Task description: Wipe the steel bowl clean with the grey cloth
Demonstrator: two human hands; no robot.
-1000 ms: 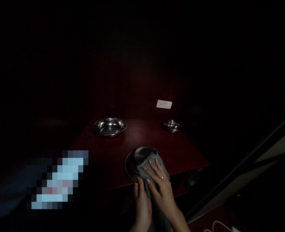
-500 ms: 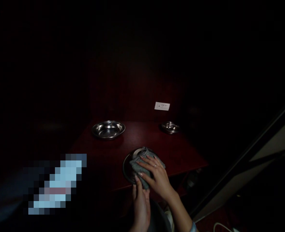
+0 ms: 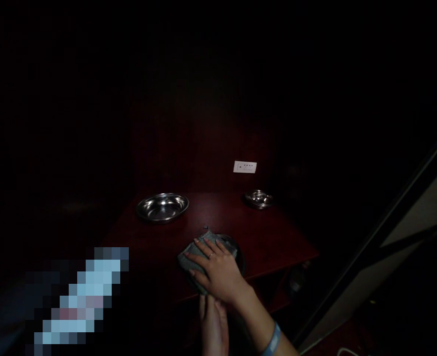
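A round steel plate point(image 3: 241, 262) lies at the near edge of the dark red table, mostly covered by a grey-green cloth point(image 3: 189, 261). My right hand point(image 3: 216, 269), with a ring and a blue wristband, presses the cloth onto the plate, its fingers spread over the fabric. Below it, my left hand point(image 3: 214, 321) pinches the plate's near rim; its fingertips are partly hidden by the cloth and my right hand.
On the table point(image 3: 218, 210) stand a wide steel bowl point(image 3: 162, 207) at the back left and smaller stacked steel bowls point(image 3: 259, 199) at the back right. A white socket plate point(image 3: 245, 167) is on the wall. A dark slanted frame point(image 3: 374, 227) runs along the right.
My right hand has swept the cloth leftward across the plate, uncovering its right rim and covering its left side. My left hand stays at the near rim. The view has shifted slightly.
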